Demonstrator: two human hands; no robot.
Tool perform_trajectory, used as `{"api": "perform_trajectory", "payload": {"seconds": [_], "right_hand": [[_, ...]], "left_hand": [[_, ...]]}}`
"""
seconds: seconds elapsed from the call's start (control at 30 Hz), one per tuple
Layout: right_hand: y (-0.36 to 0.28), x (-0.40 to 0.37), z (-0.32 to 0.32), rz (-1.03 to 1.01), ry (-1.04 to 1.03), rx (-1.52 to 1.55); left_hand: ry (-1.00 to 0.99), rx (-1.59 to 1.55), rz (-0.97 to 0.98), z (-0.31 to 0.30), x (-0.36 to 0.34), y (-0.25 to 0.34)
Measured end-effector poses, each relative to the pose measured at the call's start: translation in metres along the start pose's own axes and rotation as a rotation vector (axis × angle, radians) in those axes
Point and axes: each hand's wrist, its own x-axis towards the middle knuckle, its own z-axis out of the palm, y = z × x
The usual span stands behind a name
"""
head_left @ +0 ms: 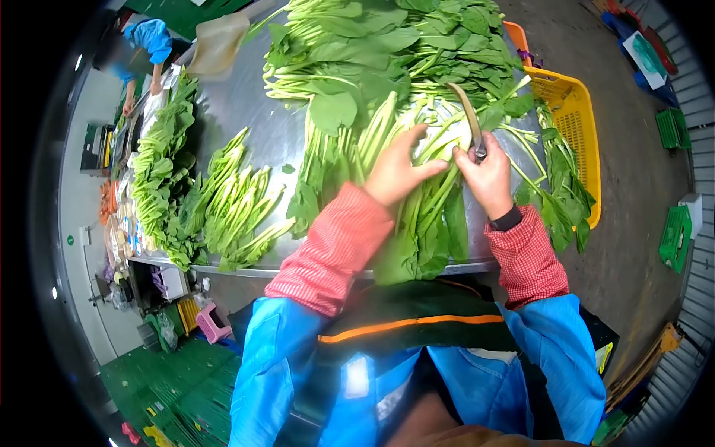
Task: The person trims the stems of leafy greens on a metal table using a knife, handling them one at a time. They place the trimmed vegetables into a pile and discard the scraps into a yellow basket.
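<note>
A curved sickle knife point(468, 112) stands up from my right hand point(488, 179), whose fingers are closed round its handle. The right thumb is at the pale cut ends of a bunch of leafy greens point(432, 216), whose leaves point toward me over the table's near edge. My left hand point(398, 167) lies at the left side of this bunch, thumb and forefinger spread apart across the stalks. More stalks point(380, 123) lean just beyond the left hand. A large heap of leafy greens point(350, 45) covers the far part of the metal table point(242, 112).
Right of the table stands a yellow crate point(588, 127), with loose greens point(562, 171) hanging near it. Smaller piles of greens point(242, 201) lie at left. Another person point(149, 45) in blue works at the far left corner. A pink stool point(214, 324) stands on the floor.
</note>
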Motion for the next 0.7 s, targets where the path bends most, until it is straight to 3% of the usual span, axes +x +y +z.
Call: {"api": "perform_trajectory", "payload": {"seconds": [0.03,0.1,0.17,0.2,0.33,0.43,0.47,0.5,0.6,0.7], "right_hand": [[0.002,-0.002,-0.002,-0.040,-0.012,0.070],[0.009,0.001,-0.013,-0.015,-0.050,0.161],[0.010,0.003,-0.039,-0.039,-0.116,0.064],[0.009,0.004,-0.051,-0.080,-0.083,-0.170],[0.003,0.011,-0.077,-0.552,0.011,-0.482],[0.048,0.027,-0.082,-0.581,-0.066,-0.531],[0.074,0.031,-0.087,-0.539,-0.100,-0.540],[0.083,0.029,-0.096,-0.373,-0.150,-0.708],[0.121,0.025,-0.106,-0.160,0.025,-0.573],[0.062,0.025,-0.091,-0.018,-0.101,0.023]], "left_hand": [[-0.047,-0.059,0.012,0.011,0.006,0.003],[-0.224,-0.489,-0.317,0.018,0.014,0.017],[-0.207,-0.528,-0.371,0.023,0.015,0.020],[-0.241,-0.588,-0.382,0.025,0.017,0.015],[-0.317,-0.607,-0.395,0.031,0.017,0.021],[-0.318,-0.658,-0.409,0.032,0.016,0.033],[-0.299,-0.665,-0.433,0.029,0.015,0.038],[-0.274,-0.672,-0.458,0.026,0.014,0.039],[-0.276,-0.695,-0.420,0.022,0.021,0.035],[-0.328,-0.734,-0.453,0.031,0.025,0.037]]}}
